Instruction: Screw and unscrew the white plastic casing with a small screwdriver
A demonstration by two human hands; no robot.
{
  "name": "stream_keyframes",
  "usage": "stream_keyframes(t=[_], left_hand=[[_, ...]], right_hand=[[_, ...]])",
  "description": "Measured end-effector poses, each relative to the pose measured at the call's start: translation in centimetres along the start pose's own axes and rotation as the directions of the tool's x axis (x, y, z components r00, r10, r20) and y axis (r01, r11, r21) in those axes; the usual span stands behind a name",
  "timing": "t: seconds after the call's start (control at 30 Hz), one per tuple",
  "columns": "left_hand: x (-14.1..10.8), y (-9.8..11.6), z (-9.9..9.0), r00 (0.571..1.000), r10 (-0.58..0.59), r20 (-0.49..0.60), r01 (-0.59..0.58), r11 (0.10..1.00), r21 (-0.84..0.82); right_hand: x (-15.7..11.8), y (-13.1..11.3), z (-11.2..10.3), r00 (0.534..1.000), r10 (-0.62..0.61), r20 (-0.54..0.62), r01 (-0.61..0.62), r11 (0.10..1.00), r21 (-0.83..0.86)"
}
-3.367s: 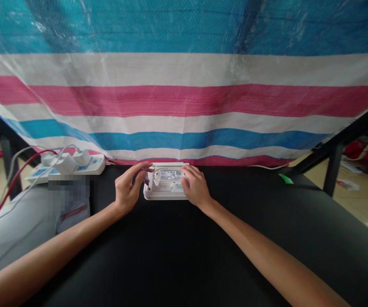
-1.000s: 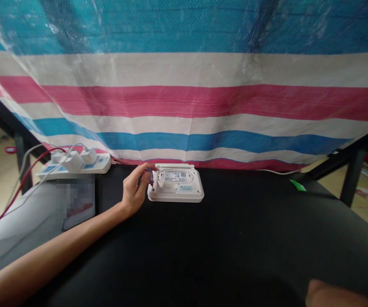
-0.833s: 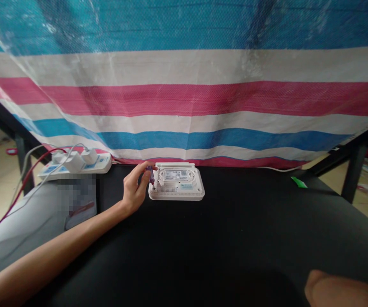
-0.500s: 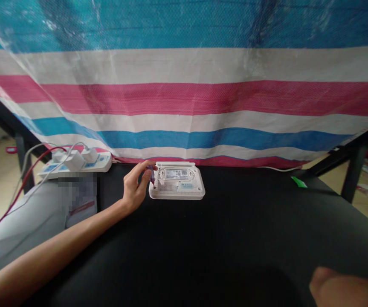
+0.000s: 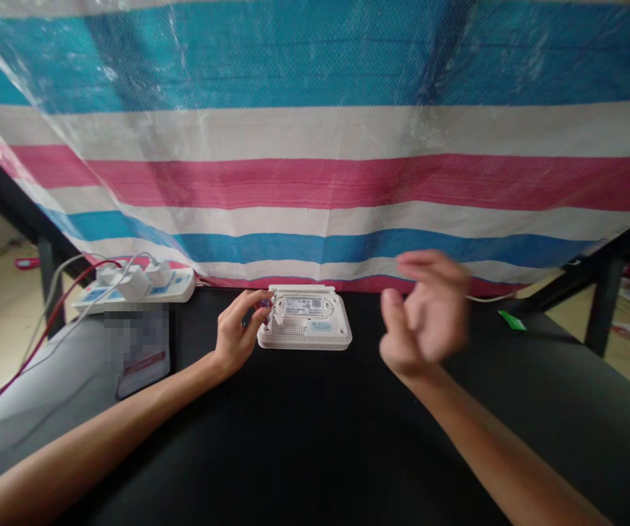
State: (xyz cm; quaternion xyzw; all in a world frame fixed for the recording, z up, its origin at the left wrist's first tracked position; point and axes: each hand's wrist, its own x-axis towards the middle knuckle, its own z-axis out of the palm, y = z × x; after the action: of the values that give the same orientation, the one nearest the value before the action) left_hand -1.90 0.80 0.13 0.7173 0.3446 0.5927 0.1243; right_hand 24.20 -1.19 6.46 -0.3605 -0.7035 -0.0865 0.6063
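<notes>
A white router-like device (image 5: 304, 336) lies label side up near the back edge of the black table (image 5: 315, 438). At its left end, my left hand (image 5: 236, 329) pinches a small purple object (image 5: 265, 304), partly hidden by the fingers. My right hand (image 5: 427, 314) is raised to the right of the device, blurred, with thumb and fingers apart and nothing visible between them.
At the back left is a white power strip (image 5: 180, 286) with plugs and cables. A dark phone (image 5: 147, 365) lies in front of it. A green packet (image 5: 512, 320) sits at the right. Behind the table hangs a striped sheet (image 5: 325, 183).
My right hand has come up from the lower right corner to beside the device. My left hand stays at the device's left end, and the purple object is now more covered by the fingers.
</notes>
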Motion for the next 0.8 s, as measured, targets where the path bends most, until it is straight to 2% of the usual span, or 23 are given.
stream_keyframes(t=[0.07,0.1,0.2,0.37,0.43,0.6,0.8], left_hand=[[0.2,0.3,0.0,1.000,0.026,0.000,-0.026,0.999,0.018],[0.2,0.4,0.0,0.999,0.038,-0.010,-0.038,0.999,0.024],[0.3,0.5,0.0,0.997,0.066,-0.038,-0.065,0.998,0.024],[0.3,0.1,0.3,0.996,0.085,-0.039,-0.084,0.996,0.015],[0.3,-0.1,0.4,0.996,0.069,-0.058,-0.068,0.997,0.019],[0.6,0.0,0.2,0.988,0.058,-0.146,-0.051,0.997,0.052],[1.2,0.7,-0.4,0.982,0.180,-0.064,-0.163,0.963,0.214]], right_hand=[[-0.7,0.7,1.6,0.999,0.025,0.038,-0.025,1.000,0.009],[-1.1,1.3,2.4,0.994,0.048,0.101,-0.049,0.999,0.007],[-3.0,3.4,4.3,0.939,0.124,0.320,-0.122,0.992,-0.026],[-5.3,5.6,5.5,0.836,0.164,0.524,-0.183,0.983,-0.016],[-5.6,5.8,5.6,0.821,0.167,0.546,-0.192,0.981,-0.011],[-5.8,5.6,5.8,0.845,0.180,0.503,-0.188,0.982,-0.036],[-6.1,5.8,5.9,0.849,0.185,0.496,-0.191,0.981,-0.039]])
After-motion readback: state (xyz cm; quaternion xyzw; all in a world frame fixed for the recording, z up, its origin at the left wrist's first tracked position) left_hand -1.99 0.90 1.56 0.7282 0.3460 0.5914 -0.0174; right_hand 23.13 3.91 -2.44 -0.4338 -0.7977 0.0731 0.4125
